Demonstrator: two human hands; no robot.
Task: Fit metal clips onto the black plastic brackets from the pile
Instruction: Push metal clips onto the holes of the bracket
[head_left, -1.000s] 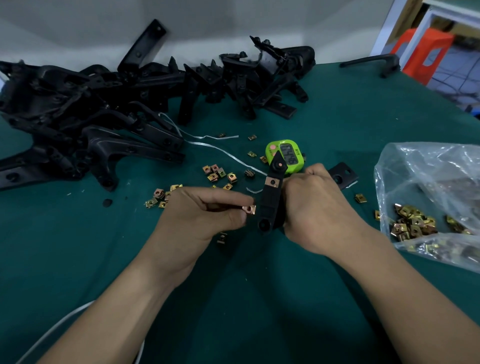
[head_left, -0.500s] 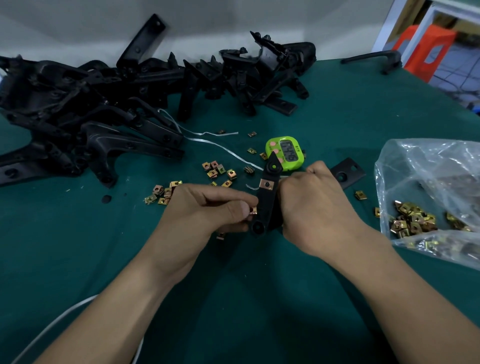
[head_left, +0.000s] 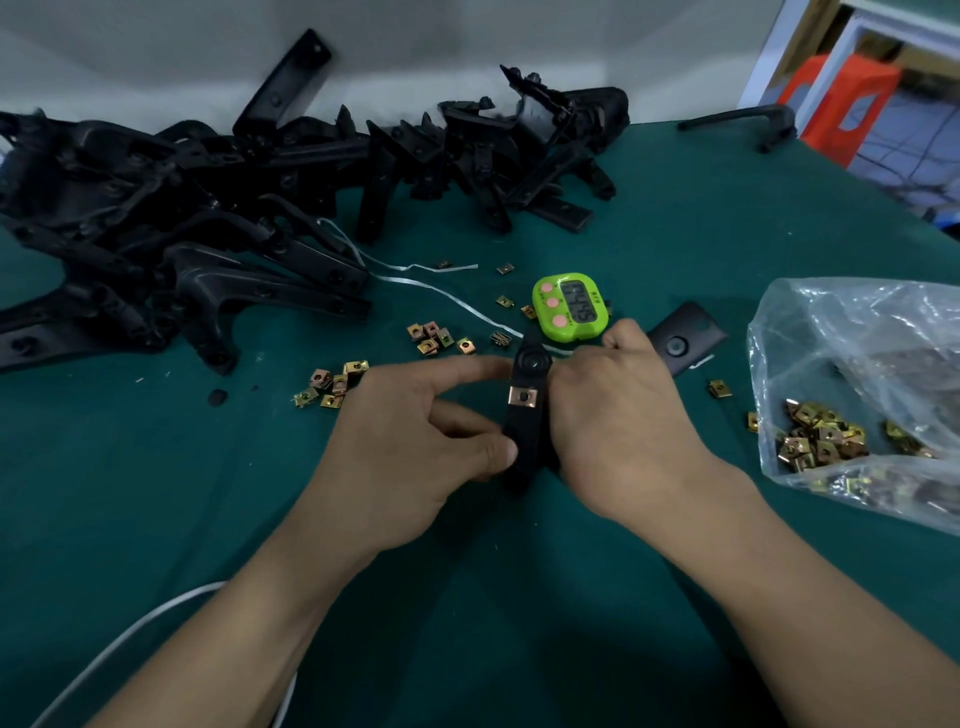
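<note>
Black bracket (head_left: 523, 431) gripped at the middle of the surface (head_left: 701, 234) by the curled right hand (head_left: 618, 415), metal clip (head_left: 522, 397) seated on it, edge pressed by straight thumb and forefinger of the left hand (head_left: 410, 447), pile (head_left: 208, 208) at far-left edge

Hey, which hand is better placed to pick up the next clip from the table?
Left, probably. The right hand grips the bracket; the left hand only touches it and lies right beside the loose clips.
</note>
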